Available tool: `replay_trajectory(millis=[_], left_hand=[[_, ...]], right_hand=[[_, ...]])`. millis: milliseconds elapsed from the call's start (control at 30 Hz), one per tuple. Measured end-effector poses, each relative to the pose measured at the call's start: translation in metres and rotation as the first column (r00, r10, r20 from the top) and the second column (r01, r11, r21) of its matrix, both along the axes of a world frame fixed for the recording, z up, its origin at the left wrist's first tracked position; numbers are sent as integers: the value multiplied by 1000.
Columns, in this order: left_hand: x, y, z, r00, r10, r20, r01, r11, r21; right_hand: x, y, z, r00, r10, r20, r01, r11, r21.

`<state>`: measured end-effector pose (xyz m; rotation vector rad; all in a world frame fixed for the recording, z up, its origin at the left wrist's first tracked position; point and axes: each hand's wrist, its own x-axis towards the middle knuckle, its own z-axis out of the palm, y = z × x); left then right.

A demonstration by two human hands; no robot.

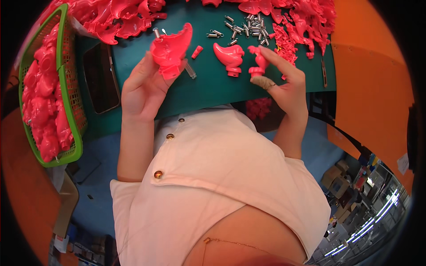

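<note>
My left hand (141,93) is closed around a hollow pink plastic shell half (171,49), its open inner side facing up. A metal spring (156,33) shows at the shell's upper left edge. My right hand (289,84) pinches a small pink plastic part with a round base (258,62) between thumb and forefinger; a tan covering wraps the thumb tip. Between the hands, another pink shell half (228,56) lies on the green table (208,88). A small pink peg (197,52) and a clear plastic stick (190,71) lie beside my left hand.
Several metal springs (255,25) lie loose beyond the hands. Pink parts are heaped along the far edge (120,20) and at the far right (306,26). A green basket (73,95) of pink pieces stands left, beside a dark phone (101,77). A thin tool (324,73) lies right.
</note>
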<state>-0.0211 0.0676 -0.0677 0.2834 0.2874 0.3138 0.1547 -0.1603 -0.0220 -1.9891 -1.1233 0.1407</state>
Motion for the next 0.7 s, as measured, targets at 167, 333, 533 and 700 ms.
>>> replay_trajectory(millis=[167,333,533,700], left_hand=[[-2,10,3,987,-15,161,31,995,-95],[-3,2,5,998,-25,52,24,1000,11],[-11,-1,9,995,13,-95,-2,994,110],[-17,2,4,990,38,-134,-18,990,143]], right_hand=[[-12,0,-15,993,38,108,-22,988,-150],[-4,44,-13,951,176,256,-179,984,-9],[-8,82,-23,793,388,470,-295,919,-262],[-18,79,-24,819,346,457,-263,936,-235]])
